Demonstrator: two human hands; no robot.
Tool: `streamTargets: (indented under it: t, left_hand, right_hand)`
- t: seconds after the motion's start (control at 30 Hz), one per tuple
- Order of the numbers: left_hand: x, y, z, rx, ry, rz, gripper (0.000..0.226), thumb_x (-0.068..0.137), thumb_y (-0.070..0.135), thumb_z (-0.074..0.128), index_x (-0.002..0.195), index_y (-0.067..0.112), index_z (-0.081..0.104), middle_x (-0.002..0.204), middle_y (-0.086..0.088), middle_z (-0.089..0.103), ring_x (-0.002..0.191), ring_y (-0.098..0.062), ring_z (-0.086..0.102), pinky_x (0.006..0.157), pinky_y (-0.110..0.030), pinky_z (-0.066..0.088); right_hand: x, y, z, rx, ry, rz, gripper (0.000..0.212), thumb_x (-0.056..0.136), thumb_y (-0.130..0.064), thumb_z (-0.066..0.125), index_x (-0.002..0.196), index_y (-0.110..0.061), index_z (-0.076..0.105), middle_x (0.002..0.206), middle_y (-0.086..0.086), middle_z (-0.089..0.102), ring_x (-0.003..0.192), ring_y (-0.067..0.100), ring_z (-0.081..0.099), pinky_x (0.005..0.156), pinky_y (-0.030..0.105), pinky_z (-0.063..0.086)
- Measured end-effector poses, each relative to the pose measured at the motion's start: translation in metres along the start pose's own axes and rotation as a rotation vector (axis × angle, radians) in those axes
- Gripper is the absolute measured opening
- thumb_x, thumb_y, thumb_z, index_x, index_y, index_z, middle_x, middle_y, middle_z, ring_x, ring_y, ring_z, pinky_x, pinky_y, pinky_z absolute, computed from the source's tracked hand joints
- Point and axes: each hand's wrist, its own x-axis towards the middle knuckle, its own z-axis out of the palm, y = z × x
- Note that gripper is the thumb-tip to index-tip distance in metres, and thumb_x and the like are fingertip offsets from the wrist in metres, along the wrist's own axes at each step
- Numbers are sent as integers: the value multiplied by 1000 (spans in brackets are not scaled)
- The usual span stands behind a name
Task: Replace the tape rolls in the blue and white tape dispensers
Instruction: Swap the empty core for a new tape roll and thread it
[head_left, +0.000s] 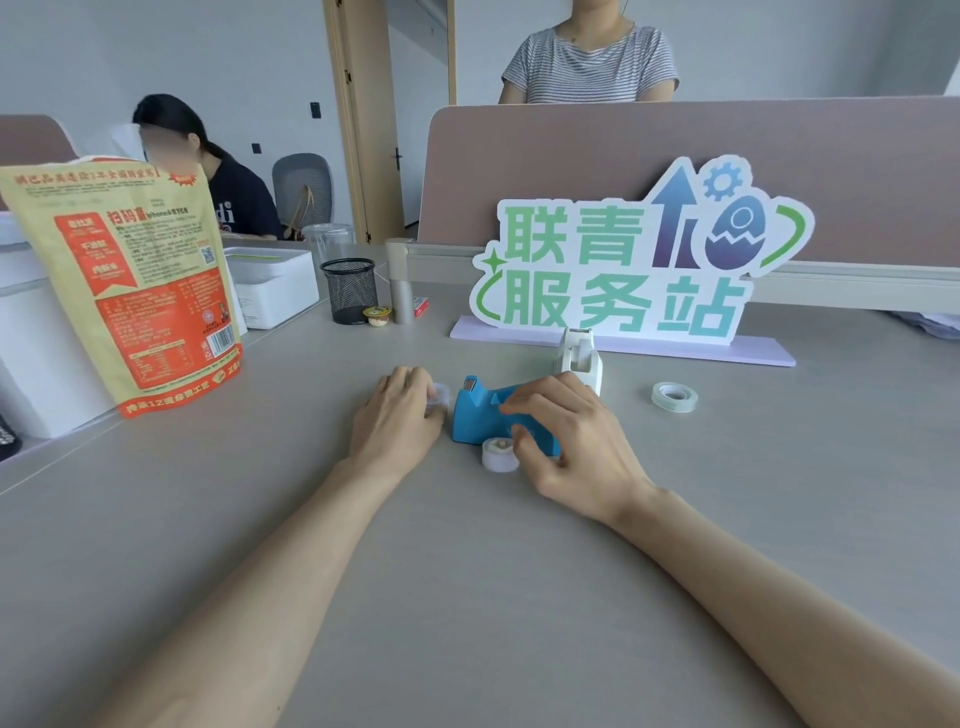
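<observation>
While the left hand (400, 415) pinches a clear tape roll (439, 399) just left of the blue dispenser (478, 415), the right hand (566, 441) curls over that dispenser's top.

Left grip (397, 410) and right grip (566, 441) curled, palms down, close together

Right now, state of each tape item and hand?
blue dispenser: on desk, held by right hand.
white dispenser: upright behind it, untouched.
clear roll: gripped in left hand, beside blue dispenser.
white roll: flat on desk, in front of blue dispenser.
spare roll: flat on desk, far right, untouched.
</observation>
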Motion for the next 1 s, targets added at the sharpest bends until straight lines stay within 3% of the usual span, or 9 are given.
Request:
streamTargets:
  t: [0.4, 0.6, 0.7, 0.83, 1.0]
  left_hand:
    - [-60, 3, -22, -89, 10, -37, 18, 90, 29, 54, 101, 15, 55, 112, -3, 60, 108, -27, 54, 75, -33, 39]
    - [-81, 11, -31, -156, -36, 59, 18, 85, 25, 57, 102, 20, 52, 123, 9, 61, 115, -17, 52, 84, -38, 48]
    - [-82, 15, -30, -176, -15, 158, 28, 81, 21, 60, 108, 21, 53, 124, 10, 59, 116, -17, 48, 87, -39, 48]
    - [-83, 22, -30, -216, -46, 282, 34, 82, 19, 62, 115, 21, 58, 122, 10, 60, 118, -12, 46, 95, -33, 42]
    - [-84, 25, -31, -183, 24, 314, 30, 81, 18, 65, 111, 20, 63, 114, 8, 64, 117, -11, 49, 94, -25, 36]
  right_hand:
    - [-12, -14, -13, -95, -90, 0, 23, 79, -25, 52, 85, -14, 72, 95, -4, 67, 90, 24, 57, 74, 40, 49]
    - [-30, -17, -14, -111, -362, 78, 40, 86, -28, 56, 125, -23, 60, 123, -4, 56, 105, 21, 57, 79, 27, 46]
    - [-29, -17, -12, -58, -388, 124, 44, 89, -31, 54, 133, -25, 52, 128, -2, 51, 108, 23, 57, 84, 35, 51]
    - [-28, -15, -13, -7, -377, 125, 34, 87, -33, 57, 119, -23, 54, 116, -3, 55, 101, 23, 59, 83, 39, 51]
    - [-28, -17, -16, 40, -307, 114, 21, 86, -32, 66, 98, -19, 55, 99, -4, 64, 90, 21, 60, 75, 38, 51]
